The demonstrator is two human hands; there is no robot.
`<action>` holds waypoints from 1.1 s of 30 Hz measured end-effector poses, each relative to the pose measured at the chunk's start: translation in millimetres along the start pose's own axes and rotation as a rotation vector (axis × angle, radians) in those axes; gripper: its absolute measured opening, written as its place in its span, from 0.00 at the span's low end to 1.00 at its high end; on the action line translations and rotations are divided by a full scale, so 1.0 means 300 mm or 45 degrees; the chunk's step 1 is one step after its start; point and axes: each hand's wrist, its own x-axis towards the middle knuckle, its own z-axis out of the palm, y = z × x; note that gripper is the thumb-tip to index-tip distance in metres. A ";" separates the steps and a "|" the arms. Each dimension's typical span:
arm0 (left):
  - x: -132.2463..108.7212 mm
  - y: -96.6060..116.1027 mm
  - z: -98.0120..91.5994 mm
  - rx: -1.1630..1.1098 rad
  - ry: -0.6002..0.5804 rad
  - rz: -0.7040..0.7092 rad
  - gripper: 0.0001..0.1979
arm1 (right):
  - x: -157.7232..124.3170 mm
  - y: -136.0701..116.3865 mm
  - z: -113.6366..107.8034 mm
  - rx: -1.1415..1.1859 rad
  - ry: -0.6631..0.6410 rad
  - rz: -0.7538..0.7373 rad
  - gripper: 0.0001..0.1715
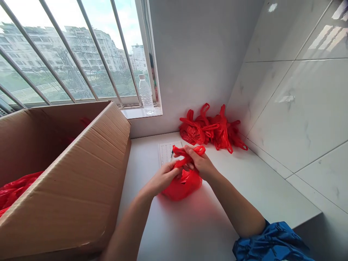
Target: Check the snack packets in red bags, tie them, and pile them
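A red plastic bag point(181, 188) hangs or rests just over the white table, with its handles drawn up and crossed between my hands. My left hand point(168, 174) is closed on one handle at the bag's neck. Against it, my right hand point(198, 161) pinches the other handle, whose loop sticks out past the fingers. What is in the bag cannot be seen. Behind my hands lie a printed sheet of paper point(165, 152) and a pen point(171, 156), both partly covered.
A large open cardboard box point(81, 181) stands on the left with red plastic point(19, 188) inside. Several tied red bags point(209, 127) are heaped against the back wall. On the window sill stands a clear water bottle point(146, 95). The white table point(244, 181) meets a tiled wall at right.
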 end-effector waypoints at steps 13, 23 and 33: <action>0.008 0.000 -0.039 -0.514 0.167 -0.147 0.18 | -0.032 0.006 -0.017 -1.102 0.071 -0.629 0.06; 0.003 0.000 -0.044 -0.238 0.472 0.060 0.19 | -0.079 -0.026 -0.059 -1.481 0.240 -0.869 0.16; -0.029 -0.212 -0.172 0.282 1.064 0.285 0.19 | -0.413 0.087 -0.189 -0.760 -0.144 -0.058 0.24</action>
